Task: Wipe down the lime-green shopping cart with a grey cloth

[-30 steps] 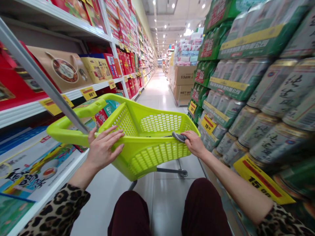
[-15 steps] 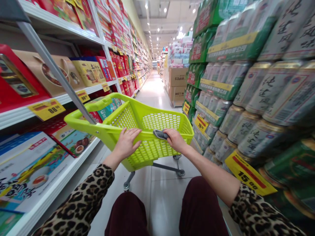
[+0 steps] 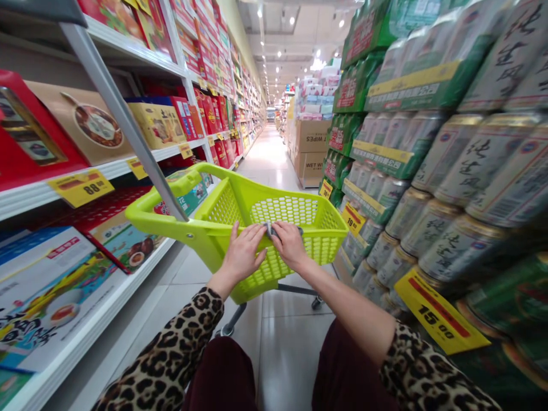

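A lime-green shopping cart with perforated basket walls stands sideways in front of my knees. My left hand holds the near rim, its fingers laid over the top and its thumb on the outer side. Close beside it on the same rim, my right hand is closed on a grey cloth. Most of the cloth is hidden under my right fingers; a bit shows between both hands. Whether my left fingertips touch the cloth, I cannot tell.
Shelves with gift boxes line the left side. Stacked beer cans rise close on the right, with a yellow price tag jutting out. Cardboard cartons stand farther along the tiled aisle. The cart's grey handle bar slants at upper left.
My right hand has slid left along the rim with the cloth. My left hand has come nearer to it, and the cart appears slightly farther right in view.
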`<control>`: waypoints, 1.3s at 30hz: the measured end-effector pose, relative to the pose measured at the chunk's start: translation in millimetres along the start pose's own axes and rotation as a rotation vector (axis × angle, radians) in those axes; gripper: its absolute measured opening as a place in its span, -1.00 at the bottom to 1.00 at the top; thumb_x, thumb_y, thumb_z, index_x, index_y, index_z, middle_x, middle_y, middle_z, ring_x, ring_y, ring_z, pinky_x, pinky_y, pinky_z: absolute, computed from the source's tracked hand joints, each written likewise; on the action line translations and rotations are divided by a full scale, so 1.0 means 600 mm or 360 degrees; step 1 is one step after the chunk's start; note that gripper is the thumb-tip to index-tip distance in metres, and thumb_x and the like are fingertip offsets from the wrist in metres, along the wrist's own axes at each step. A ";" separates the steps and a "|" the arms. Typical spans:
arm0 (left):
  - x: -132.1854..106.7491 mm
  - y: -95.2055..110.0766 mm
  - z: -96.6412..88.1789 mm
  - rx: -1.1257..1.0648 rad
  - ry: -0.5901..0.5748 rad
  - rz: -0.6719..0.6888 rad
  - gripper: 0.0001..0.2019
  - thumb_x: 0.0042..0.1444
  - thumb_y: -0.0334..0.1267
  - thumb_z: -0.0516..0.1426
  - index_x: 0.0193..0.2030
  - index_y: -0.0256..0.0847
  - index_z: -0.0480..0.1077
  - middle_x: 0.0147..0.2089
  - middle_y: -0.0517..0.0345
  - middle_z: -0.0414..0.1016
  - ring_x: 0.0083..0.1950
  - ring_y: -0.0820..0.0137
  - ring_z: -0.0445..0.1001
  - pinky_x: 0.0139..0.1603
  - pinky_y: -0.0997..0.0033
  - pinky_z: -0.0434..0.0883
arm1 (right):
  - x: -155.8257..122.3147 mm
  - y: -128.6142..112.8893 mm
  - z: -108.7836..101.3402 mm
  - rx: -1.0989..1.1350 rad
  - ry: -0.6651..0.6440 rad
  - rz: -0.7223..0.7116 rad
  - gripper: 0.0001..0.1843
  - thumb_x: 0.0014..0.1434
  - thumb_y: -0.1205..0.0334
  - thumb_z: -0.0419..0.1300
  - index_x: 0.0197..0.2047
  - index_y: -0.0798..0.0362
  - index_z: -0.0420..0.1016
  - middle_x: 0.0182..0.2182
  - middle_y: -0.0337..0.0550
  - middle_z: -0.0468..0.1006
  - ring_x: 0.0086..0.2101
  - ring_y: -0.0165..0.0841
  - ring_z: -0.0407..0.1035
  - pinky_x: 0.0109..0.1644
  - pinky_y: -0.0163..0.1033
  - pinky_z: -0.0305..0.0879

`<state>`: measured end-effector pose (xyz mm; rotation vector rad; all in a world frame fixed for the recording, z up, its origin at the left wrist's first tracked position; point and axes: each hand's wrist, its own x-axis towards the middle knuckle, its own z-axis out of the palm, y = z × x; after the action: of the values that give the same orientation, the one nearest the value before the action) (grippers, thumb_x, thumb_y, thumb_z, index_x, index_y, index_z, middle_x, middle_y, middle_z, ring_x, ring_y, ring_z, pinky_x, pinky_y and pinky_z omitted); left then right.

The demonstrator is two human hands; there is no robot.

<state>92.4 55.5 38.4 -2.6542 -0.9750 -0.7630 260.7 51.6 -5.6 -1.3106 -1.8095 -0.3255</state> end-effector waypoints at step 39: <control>-0.027 -0.091 -0.061 0.0348 -0.0211 -0.0114 -0.53 -0.09 -0.16 0.05 0.03 -0.17 0.28 0.18 -0.05 0.30 0.25 0.12 0.16 0.26 -0.13 -0.17 | 0.009 -0.011 0.014 -0.0147 -0.0160 -0.0115 -0.69 0.19 0.40 -0.01 -0.04 0.15 0.43 -0.09 0.02 0.48 -0.12 -0.26 0.32 0.02 -0.17 0.23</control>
<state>31.9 74.9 61.4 -2.5167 -1.1226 -0.4675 250.1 57.9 -4.9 -1.3484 -1.9499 -0.3928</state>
